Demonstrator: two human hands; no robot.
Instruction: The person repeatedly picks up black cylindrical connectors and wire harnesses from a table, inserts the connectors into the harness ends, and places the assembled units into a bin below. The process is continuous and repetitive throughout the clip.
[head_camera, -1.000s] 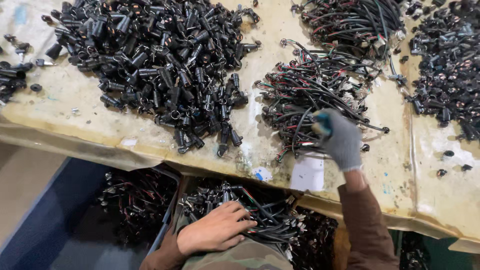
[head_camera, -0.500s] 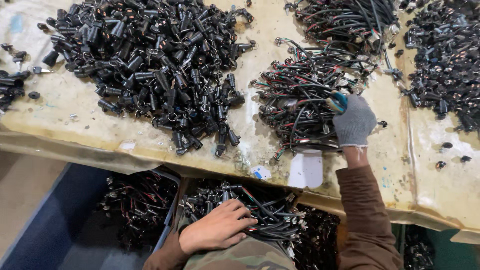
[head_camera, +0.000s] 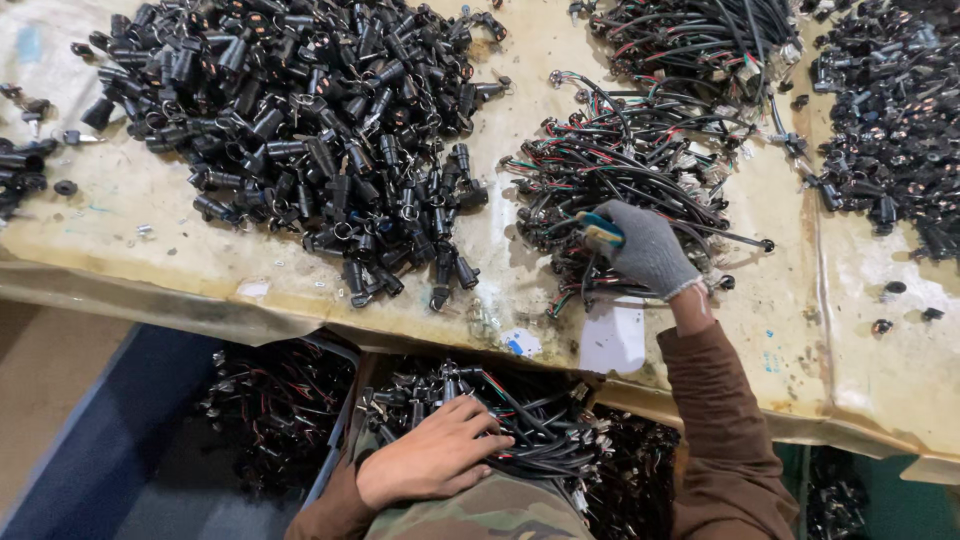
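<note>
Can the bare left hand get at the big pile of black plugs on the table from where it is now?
Probably yes. The left hand rests on wires below the table edge, and nothing blocks its way to the plug pile.

A grey knit glove with blue fingertips is covering the right hand (head_camera: 648, 250), its sleeve (head_camera: 725, 430) showing brown. Left of the glove, black connectors (head_camera: 300, 120) are lying on the yellowed table cover (head_camera: 200, 265); under it, black wires (head_camera: 620, 170) are showing red and green strands
</note>
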